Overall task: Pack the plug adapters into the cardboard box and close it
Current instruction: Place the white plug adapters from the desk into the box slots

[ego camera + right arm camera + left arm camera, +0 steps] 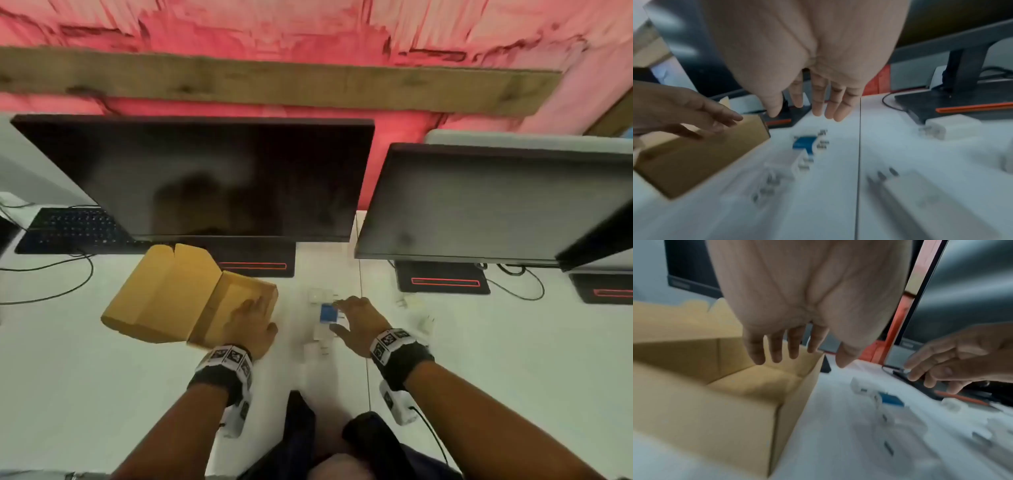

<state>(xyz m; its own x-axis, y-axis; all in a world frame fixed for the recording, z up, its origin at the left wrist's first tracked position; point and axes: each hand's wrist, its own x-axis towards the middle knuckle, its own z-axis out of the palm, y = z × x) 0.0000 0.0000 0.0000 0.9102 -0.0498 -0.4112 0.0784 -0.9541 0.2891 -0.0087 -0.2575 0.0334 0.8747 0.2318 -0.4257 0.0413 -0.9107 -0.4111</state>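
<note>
White desk surface [102, 394] carries all items; a thin seam [859, 162] runs from near to far through it, right of the central adapter group. Two dark monitors stand along the far edge: the left monitor [205, 178] and the right monitor [496, 205], each on a black base with a red stripe. A black keyboard [72, 229] lies far left, with cables beside it. Behind the monitors are a pink wall and a wooden beam [274, 82].

The cardboard box [191, 294] sits left of centre, just near of the left monitor base, its lid folded back to the far left and its interior open. The left hand [251, 325] is over the near right corner of the box, fingers straight and spread, gripping nothing.

The plug adapters [320, 325] lie in a loose cluster between box and seam; one carries a blue label [804, 142]. Further white adapters [953, 126] lie right of the seam, near the right monitor base. The right hand [356, 322] hovers over the cluster with fingers extended and spread, holding nothing. Bare desk lies near of both hands and on either side.
</note>
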